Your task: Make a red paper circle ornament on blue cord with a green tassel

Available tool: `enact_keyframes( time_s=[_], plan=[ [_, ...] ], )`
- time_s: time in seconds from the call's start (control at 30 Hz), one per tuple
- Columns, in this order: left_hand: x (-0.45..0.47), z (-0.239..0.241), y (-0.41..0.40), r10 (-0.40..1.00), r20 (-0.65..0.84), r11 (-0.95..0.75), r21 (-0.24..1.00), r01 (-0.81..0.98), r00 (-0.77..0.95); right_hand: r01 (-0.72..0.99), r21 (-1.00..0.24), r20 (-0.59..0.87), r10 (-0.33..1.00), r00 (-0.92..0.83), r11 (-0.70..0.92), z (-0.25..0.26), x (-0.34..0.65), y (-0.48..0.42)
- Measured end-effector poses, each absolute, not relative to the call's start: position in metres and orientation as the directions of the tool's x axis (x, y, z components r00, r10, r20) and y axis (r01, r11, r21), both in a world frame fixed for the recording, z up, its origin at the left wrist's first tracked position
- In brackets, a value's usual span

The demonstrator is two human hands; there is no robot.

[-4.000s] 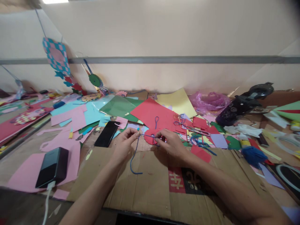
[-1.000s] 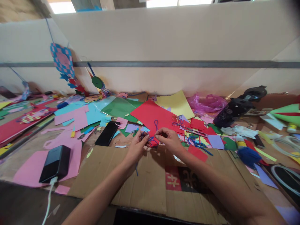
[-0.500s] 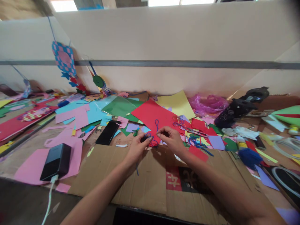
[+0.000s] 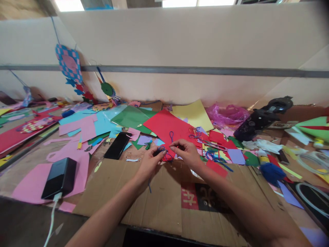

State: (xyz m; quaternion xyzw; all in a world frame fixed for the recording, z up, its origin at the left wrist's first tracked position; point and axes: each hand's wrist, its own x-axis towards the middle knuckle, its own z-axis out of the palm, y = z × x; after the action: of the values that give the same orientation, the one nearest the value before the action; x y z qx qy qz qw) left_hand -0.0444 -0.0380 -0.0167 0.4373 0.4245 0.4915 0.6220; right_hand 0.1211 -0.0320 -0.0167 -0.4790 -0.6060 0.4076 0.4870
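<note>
Blue cord (image 4: 162, 149) is pinched between the thumb and fingers of my left hand (image 4: 151, 158), with a tail hanging below the wrist. Just right of that hand, thin red and blue loops (image 4: 168, 157) stick out over the red sheet (image 4: 168, 125). A standing blue loop (image 4: 171, 136) rises above the fingertips. My right hand (image 4: 186, 151) is closed in a pinch close to the loops; whatever lies between its fingertips is too small to make out. Both hands are above the far edge of a flattened cardboard piece (image 4: 154, 199).
A black phone (image 4: 117, 145) and a power bank (image 4: 60, 178) with a white cable lie to the left. Paper scraps, scissors (image 4: 216, 145) and blue cord strands (image 4: 218, 159) are on the right. A dark bottle (image 4: 257, 121) leans near a pink plastic bag (image 4: 227, 115).
The right fingertips have shifted slightly left toward the left hand. The left hand keeps its pinch on the cord. The whole view has moved a little.
</note>
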Motion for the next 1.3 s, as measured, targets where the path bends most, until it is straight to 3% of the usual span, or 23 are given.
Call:
enact_keyframes(
  time_s=[1.0,1.3],
  plan=[
    [-0.0436,-0.0162,-0.0387,0.985,-0.093,0.127,0.962,-0.242,0.148,0.230,-0.947,0.216,0.975,-0.057,0.223,-0.0151,0.1201,-0.0345],
    [-0.0388,-0.0118,-0.0403,0.985,-0.101,0.139,0.945,-0.297,0.139,0.268,-0.916,0.297,0.954,-0.045,0.298,-0.0123,0.1203,-0.0355]
  ],
)
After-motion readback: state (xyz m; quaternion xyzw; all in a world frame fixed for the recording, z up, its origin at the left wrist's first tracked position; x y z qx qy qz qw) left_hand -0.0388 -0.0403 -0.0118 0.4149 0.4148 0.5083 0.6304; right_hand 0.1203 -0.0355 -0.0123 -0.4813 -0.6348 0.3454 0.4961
